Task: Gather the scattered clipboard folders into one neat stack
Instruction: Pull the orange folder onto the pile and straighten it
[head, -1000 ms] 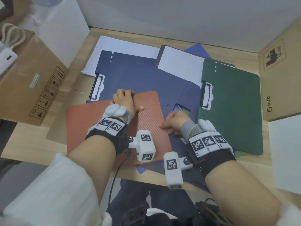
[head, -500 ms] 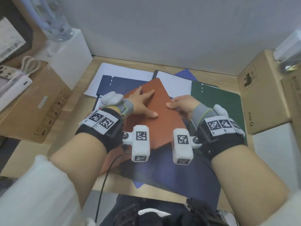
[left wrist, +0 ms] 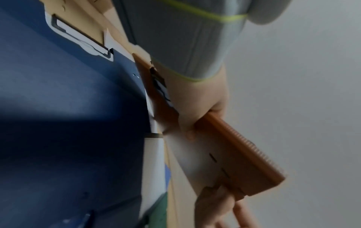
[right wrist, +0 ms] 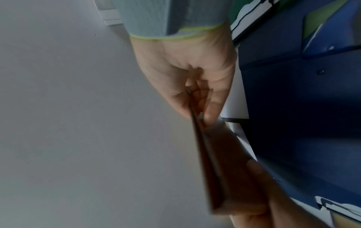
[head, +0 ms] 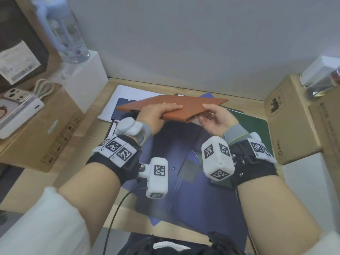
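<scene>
From my remote seat, the wooden desk [head: 86, 126] fills the middle of the head view, walled in by cardboard boxes, one at the left [head: 42, 133] and one at the right edge [head: 288, 122]. Lying flat across the lower centre of the frame is the dark blue folder [head: 165, 190], the largest thing on the desk, its white clip [left wrist: 78, 37] plain in the upper left of the left wrist view. The green folder [head: 255, 129] lies at centre right, partly under the blue one. White paper sheets [head: 119, 100] lie on the desk behind the blue folder, toward the upper centre.

The orange folder [head: 171, 105] is off the desk, held nearly level above the blue folder, just above mid-frame. My left hand [head: 156, 115] grips its near left edge, fingers laid over the top and thumb underneath, as the left wrist view shows. My right hand [head: 215, 118] holds the near right corner, thumb on top and fingers curled beneath; the right wrist view is blurred but shows the folder's edge pinched there.

A clear water bottle [head: 64, 34] stands on a white box in the upper left corner.
</scene>
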`<state>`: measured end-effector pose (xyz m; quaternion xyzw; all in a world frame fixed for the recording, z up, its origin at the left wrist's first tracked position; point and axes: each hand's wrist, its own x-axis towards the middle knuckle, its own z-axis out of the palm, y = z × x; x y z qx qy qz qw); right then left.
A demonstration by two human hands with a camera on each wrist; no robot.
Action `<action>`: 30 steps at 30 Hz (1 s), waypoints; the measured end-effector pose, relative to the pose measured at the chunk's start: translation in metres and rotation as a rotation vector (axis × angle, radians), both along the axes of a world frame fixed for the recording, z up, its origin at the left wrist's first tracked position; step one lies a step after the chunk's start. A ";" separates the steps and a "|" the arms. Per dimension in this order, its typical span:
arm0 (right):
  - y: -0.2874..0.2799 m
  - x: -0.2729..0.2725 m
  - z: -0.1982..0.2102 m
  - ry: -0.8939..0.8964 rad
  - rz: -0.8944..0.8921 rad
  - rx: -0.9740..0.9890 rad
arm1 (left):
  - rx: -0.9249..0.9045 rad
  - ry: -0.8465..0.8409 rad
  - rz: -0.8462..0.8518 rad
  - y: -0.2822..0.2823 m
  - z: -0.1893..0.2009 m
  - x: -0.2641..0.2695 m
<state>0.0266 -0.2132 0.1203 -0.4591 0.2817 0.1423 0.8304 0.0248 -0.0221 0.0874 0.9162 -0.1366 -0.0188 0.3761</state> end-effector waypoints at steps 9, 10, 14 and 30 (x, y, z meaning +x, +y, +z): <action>-0.009 0.015 -0.014 -0.138 -0.128 -0.312 | -0.504 -0.152 0.211 -0.012 0.099 0.017; -0.011 0.017 -0.015 -0.150 -0.140 -0.354 | -0.627 -0.154 0.214 -0.011 0.110 0.020; -0.021 0.025 -0.027 -0.162 -0.098 -0.371 | -0.852 0.004 0.262 -0.007 0.123 0.036; -0.157 -0.023 -0.098 0.393 -0.223 -0.794 | -0.617 0.966 0.321 -0.104 -0.037 0.014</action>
